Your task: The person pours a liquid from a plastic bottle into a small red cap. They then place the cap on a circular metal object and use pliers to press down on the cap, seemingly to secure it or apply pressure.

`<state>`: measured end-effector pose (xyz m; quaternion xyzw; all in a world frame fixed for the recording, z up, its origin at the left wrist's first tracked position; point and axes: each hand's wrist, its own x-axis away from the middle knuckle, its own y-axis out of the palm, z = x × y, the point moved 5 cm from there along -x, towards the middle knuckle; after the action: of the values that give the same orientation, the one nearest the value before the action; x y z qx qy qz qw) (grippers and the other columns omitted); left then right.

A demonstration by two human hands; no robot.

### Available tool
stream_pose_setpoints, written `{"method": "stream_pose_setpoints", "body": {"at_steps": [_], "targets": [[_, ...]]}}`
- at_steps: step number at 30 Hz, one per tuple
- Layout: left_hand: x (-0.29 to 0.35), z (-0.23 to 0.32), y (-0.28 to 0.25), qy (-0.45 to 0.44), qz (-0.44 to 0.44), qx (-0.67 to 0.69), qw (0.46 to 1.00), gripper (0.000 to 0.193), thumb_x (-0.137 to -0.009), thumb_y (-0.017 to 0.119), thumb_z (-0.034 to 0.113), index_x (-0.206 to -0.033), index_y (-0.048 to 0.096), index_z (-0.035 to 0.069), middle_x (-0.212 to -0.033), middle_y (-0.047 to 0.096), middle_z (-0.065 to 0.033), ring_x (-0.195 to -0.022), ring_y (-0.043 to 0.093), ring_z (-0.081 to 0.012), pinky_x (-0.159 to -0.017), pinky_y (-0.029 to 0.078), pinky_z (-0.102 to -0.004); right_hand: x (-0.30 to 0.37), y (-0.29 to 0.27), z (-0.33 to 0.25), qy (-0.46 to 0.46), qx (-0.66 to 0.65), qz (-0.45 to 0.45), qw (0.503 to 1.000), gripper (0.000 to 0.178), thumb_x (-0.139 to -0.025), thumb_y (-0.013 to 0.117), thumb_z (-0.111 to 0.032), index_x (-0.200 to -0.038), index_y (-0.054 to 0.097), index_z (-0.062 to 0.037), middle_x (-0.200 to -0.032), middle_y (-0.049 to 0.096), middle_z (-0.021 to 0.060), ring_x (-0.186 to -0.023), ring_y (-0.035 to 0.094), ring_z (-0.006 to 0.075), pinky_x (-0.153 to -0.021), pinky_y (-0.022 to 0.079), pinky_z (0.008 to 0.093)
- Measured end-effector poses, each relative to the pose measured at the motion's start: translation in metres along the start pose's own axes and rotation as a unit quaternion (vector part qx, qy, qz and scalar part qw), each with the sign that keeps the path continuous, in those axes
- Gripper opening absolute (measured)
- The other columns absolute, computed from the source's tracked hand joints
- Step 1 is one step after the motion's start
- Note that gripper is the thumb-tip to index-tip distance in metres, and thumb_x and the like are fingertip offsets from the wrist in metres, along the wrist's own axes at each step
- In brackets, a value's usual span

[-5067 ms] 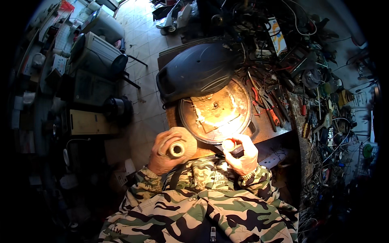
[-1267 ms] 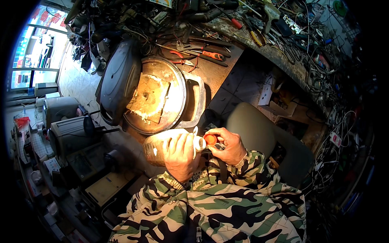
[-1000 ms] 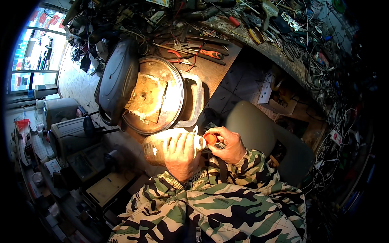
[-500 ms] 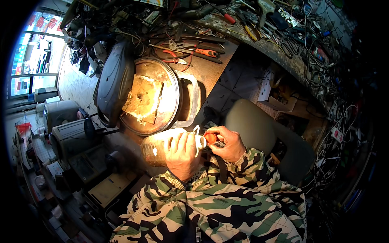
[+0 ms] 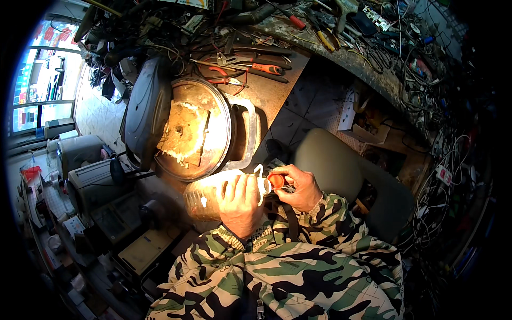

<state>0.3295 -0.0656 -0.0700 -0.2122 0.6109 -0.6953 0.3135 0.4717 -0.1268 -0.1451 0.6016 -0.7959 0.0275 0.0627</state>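
Note:
My left hand (image 5: 240,205) is wrapped round a clear plastic jug (image 5: 201,200) that lies tilted on its side, its neck toward the right. Between the thumb and fingers of my right hand (image 5: 300,189) is an orange-red screw cap (image 5: 276,182). The cap sits right at the jug's white mouth, its hollow side visible. Behind the jug stands a round pan-like appliance (image 5: 178,173) with a side handle and its dark lid (image 5: 146,109) raised. A worn, brownish square plate (image 5: 184,130) lies inside it under bright light.
Pliers with orange handles (image 5: 266,69) and other hand tools lie beyond the appliance. A cluttered bench (image 5: 362,69) with cables and tools runs along the back right. A grey-green chair (image 5: 330,165) stands to my right; boxy machines (image 5: 96,181) fill the left.
The view has shifted slightly, so the bench and appliance appear a little farther left. Both hands keep their grips, with the cap still at the jug's mouth.

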Motion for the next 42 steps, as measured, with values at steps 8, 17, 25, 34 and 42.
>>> {"method": "stream_pose_setpoints", "body": {"at_steps": [8,17,25,34,42], "targets": [[-0.004,0.003,0.005,0.001,-0.018,0.001,1.0,0.058,-0.07,0.08,0.02,-0.121,0.063,-0.001,-0.117,0.065,-0.0157,-0.115,0.06,-0.0329,-0.103,0.038,-0.0514,0.0,-0.003,0.004,0.01,-0.003,0.0,1.0,0.036,-0.078,0.072,0.006,-0.112,0.063,0.002,-0.106,0.073,0.0157,-0.101,0.074,0.025,-0.089,0.06,0.0333],[-0.004,0.004,0.006,0.003,-0.03,-0.002,1.0,0.059,-0.069,0.081,0.02,-0.121,0.063,-0.001,-0.119,0.065,-0.0164,-0.116,0.059,-0.0334,-0.104,0.038,-0.0525,0.001,-0.003,0.01,0.011,-0.012,-0.002,1.0,0.036,-0.078,0.072,0.005,-0.112,0.063,0.0021,-0.105,0.073,0.0161,-0.101,0.074,0.0246,-0.089,0.06,0.0326],[-0.005,0.007,0.008,0.009,-0.027,-0.011,1.0,0.052,-0.073,0.076,0.018,-0.12,0.063,0.001,-0.117,0.066,-0.014,-0.115,0.061,-0.0308,-0.103,0.039,-0.0508,0.006,-0.004,0.02,0.04,-0.019,-0.028,0.999,0.041,-0.081,0.071,0.008,-0.12,0.059,0.0085,-0.113,0.069,0.0154,-0.108,0.07,0.0209,-0.097,0.056,0.0308],[-0.008,0.012,0.006,0.017,-0.013,-0.027,0.999,0.035,-0.08,0.066,0.013,-0.113,0.065,0.001,-0.113,0.068,-0.0104,-0.109,0.064,-0.0269,-0.099,0.043,-0.0479,0.008,-0.006,0.023,0.047,-0.017,-0.029,0.998,0.041,-0.081,0.071,0.009,-0.12,0.058,0.0085,-0.113,0.069,0.0154,-0.11,0.069,0.0203,-0.097,0.055,0.0299],[0.003,0.003,0.008,-0.001,-0.031,0.007,0.999,0.06,-0.07,0.08,0.02,-0.123,0.063,0.0,-0.12,0.065,-0.015,-0.117,0.06,-0.0324,-0.104,0.038,-0.0515,0.008,-0.002,0.019,0.03,-0.028,-0.031,0.999,0.04,-0.081,0.073,0.007,-0.119,0.06,0.0063,-0.112,0.07,0.0152,-0.107,0.071,0.0219,-0.095,0.057,0.0312]]}}
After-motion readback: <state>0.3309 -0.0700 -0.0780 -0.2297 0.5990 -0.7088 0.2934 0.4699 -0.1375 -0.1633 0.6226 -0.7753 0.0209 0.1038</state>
